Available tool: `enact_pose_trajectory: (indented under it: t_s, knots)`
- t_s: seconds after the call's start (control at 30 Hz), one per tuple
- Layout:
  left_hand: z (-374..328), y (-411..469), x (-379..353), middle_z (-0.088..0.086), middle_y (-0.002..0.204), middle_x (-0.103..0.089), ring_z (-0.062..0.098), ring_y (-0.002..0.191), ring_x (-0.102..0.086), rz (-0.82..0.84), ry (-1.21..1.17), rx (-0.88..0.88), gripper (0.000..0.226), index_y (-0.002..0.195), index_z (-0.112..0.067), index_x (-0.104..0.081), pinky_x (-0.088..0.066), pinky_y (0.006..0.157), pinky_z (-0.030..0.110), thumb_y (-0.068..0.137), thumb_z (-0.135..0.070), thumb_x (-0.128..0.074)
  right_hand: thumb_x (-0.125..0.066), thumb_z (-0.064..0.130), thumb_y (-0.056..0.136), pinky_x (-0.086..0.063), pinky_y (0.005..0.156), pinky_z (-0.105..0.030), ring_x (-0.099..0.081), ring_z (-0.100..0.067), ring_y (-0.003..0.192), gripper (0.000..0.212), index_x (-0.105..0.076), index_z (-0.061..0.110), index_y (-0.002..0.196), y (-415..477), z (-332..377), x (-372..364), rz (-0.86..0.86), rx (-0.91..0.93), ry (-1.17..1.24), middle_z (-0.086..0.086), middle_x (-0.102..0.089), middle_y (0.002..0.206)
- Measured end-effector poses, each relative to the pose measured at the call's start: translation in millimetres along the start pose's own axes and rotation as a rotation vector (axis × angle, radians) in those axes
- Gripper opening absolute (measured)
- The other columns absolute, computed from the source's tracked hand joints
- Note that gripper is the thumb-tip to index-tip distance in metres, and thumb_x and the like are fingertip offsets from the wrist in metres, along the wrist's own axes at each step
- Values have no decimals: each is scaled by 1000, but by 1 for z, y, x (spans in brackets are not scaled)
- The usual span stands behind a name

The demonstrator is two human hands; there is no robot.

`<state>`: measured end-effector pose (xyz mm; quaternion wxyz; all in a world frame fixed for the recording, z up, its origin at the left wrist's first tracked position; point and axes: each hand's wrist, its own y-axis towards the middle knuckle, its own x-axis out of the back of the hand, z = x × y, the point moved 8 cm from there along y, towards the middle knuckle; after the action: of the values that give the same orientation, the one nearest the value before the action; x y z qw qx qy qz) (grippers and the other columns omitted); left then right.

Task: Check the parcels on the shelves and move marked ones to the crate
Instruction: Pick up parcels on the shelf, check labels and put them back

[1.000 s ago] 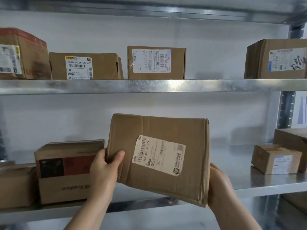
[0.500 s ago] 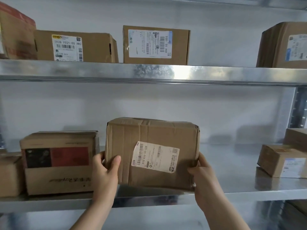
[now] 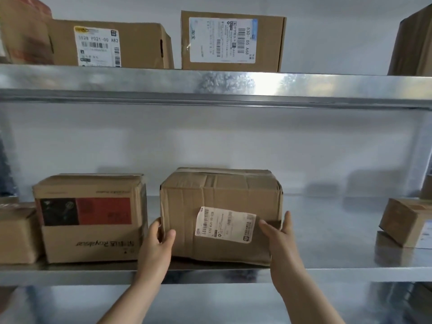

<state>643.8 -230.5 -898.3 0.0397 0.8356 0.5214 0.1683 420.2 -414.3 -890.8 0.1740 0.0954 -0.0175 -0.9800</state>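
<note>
A creased brown cardboard parcel (image 3: 222, 197) with a white barcode label on its front rests on the middle metal shelf (image 3: 327, 270). My left hand (image 3: 156, 246) grips its lower left corner, thumb on the front face. My right hand (image 3: 278, 239) holds its lower right edge, thumb across the front beside the label. No crate is in view.
A box with a red and black print (image 3: 91, 218) stands close on the left, a plain box (image 3: 16, 235) beyond it. A small box (image 3: 406, 220) sits at the right. Labelled parcels (image 3: 233, 40) (image 3: 109, 45) line the upper shelf (image 3: 210, 87).
The parcel was held tilted in front of the shelf; it has gone down and back and now sits flat on the middle shelf, both hands still on it.
</note>
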Motion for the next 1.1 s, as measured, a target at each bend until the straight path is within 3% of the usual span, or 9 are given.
enact_pose_trajectory:
  t_s: [0.13, 0.23, 0.3, 0.37, 0.5, 0.7, 0.83, 0.97, 1.1]
  knots:
    - [-32, -14, 22, 0, 152, -48, 17, 132, -50, -99, -47, -160, 53, 152, -21, -39, -40, 106, 34, 101, -28, -53, -66, 36, 97, 4, 127, -43, 16, -15, 156, 95, 1, 28, 163, -26, 47, -6, -181, 365, -316, 4, 12, 171]
    - [-64, -29, 53, -1, 144, -52, 17, 129, -53, -169, -71, -339, 47, 146, -23, -47, -43, 105, 34, 100, -29, -54, -49, 57, 95, 8, 124, -35, 26, -3, 151, 82, 1, 43, 158, -66, 78, -39, -97, 675, -389, 20, 20, 166]
    - [-79, -34, 77, -7, 135, -52, 28, 123, -56, -197, -6, -410, 49, 144, -26, -49, -49, 103, 48, 97, -37, -54, -45, 57, 96, 7, 124, -36, 27, 0, 151, 70, -5, 54, 154, -89, 87, -64, -7, 745, -423, 27, 16, 166]
    - [-88, -34, 103, -6, 134, -51, 27, 129, -49, -216, 79, -459, 51, 144, -21, -51, -41, 111, 46, 95, -34, -58, -42, 61, 97, 3, 126, -44, 26, 2, 150, 59, -14, 63, 149, -111, 91, -94, 115, 766, -458, 32, 7, 165]
    - [-93, -21, 150, -4, 158, -37, 18, 151, -21, -193, 293, -509, 56, 150, -17, -45, -14, 119, 28, 97, -31, -59, -33, 73, 92, -3, 127, -49, 28, 4, 149, 48, -28, 70, 140, -149, 81, -155, 307, 725, -498, 37, 4, 163]
    - [-68, 3, 208, -10, 167, -8, 13, 155, 6, -135, 447, -433, 66, 158, -26, -27, -4, 123, 36, 100, -43, -53, -36, 63, 96, 3, 127, -50, 27, -12, 153, 58, -28, 53, 152, -161, 65, -228, 388, 530, -511, 14, 5, 170]
    - [-54, 20, 230, -4, 169, -1, 17, 155, 6, -148, 445, -316, 66, 159, -27, -23, -7, 123, 38, 101, -40, -52, -48, 47, 104, -1, 127, -48, 12, -24, 158, 64, -20, 38, 161, -148, 52, -257, 384, 383, -480, -4, -7, 172]
    - [-38, 39, 242, 0, 169, 1, 19, 155, -4, -197, 380, -186, 74, 160, -26, -13, -18, 120, 38, 100, -43, -53, -56, 57, 91, -27, 122, -55, -30, -27, 150, 80, -21, 34, 160, -128, 33, -270, 341, 312, -371, -3, -37, 161]
    - [-33, 63, 250, 2, 169, -10, 23, 153, -17, -300, 281, -127, 75, 160, -22, -11, -23, 119, 40, 101, -42, -52, -57, 38, 102, -25, 125, -51, -23, -23, 154, 83, -5, 19, 163, -106, 16, -274, 313, 204, -279, -3, -23, 168]
